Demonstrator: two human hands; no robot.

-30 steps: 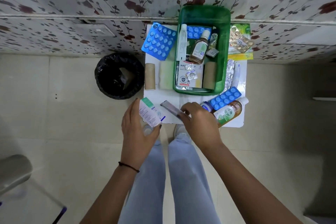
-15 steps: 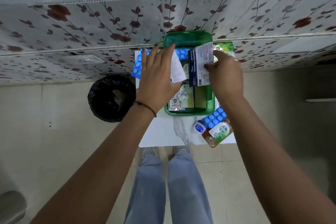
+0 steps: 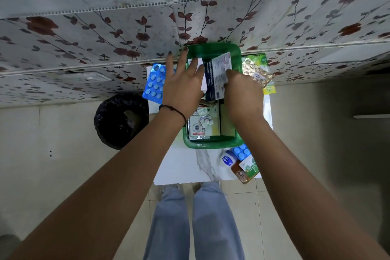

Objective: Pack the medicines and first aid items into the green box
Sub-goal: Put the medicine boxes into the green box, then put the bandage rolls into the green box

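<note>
Over green box (image 3: 212,144), right hand (image 3: 242,91) is gripping blue carton (image 3: 217,78) upright to slot in; splayed left hand (image 3: 181,88) is steadying white carton (image 3: 199,65).

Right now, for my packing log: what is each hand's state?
Left hand: open, fingers spread on the white box.
Right hand: holding the blue-and-white carton.

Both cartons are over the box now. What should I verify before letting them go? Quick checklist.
1. Right hand pinches the blue-and-white carton: ok.
2. That carton is above the green box: ok.
3. Left hand hold on the white carton: cannot tell; its fingers are spread straight.
4. Free space under the cartons: cannot tell; the hands hide it.
5. All items packed: not ok; the blue blister pack, brown bottle and gold strips lie outside the box.
</note>
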